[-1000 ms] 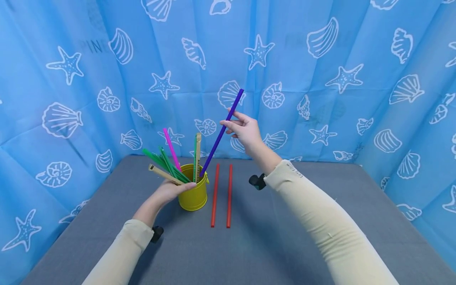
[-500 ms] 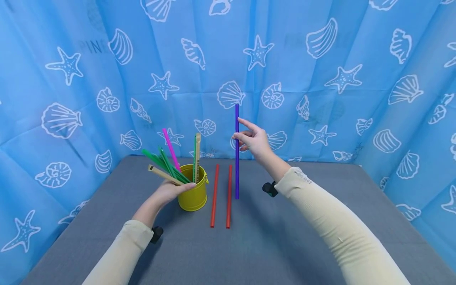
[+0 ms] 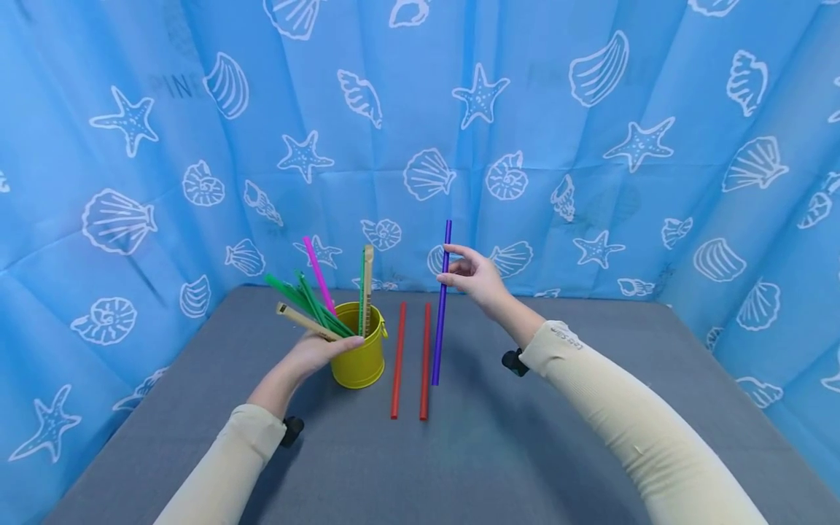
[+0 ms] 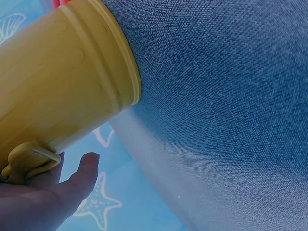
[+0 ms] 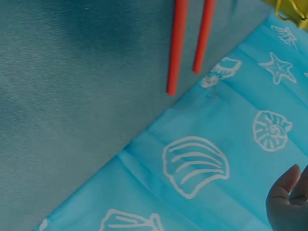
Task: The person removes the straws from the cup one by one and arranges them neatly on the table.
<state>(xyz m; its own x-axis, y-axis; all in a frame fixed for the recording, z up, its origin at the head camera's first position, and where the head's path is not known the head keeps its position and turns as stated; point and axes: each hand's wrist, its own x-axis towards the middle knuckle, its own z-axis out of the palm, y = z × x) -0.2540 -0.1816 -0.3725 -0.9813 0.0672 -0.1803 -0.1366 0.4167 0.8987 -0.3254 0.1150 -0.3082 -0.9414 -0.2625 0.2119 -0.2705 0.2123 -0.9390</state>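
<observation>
One purple stick [image 3: 440,324]: the right hand [image 3: 482,283] is holding it, just to the right of the two red sticks [image 3: 425,364].
Right fingers: the thumb and pointing finger are pinching the purple stick near its top — most of it is reaching down below them.
Long way of the stick: it is pointing up and down in the head view, its top leaning a bit to the right, so it is running almost the same way as the red sticks.
Low end: it is showing just beside the right red stick; I cannot tell if it is touching the table [image 3: 525,452].
Red sticks: they are lying side by side with a gap, between the bucket [image 3: 357,370] and the purple stick.
Nearer hand: the right one is — the left hand [image 3: 313,356] is staying well apart, past the red sticks.
Left fingers: they are gripping the bucket, the thumb lying by the front rim; some are hiding.
Bucket: it is standing up, holding green sticks [image 3: 307,300], a pink stick [image 3: 319,274] and brown sticks [image 3: 367,284].
</observation>
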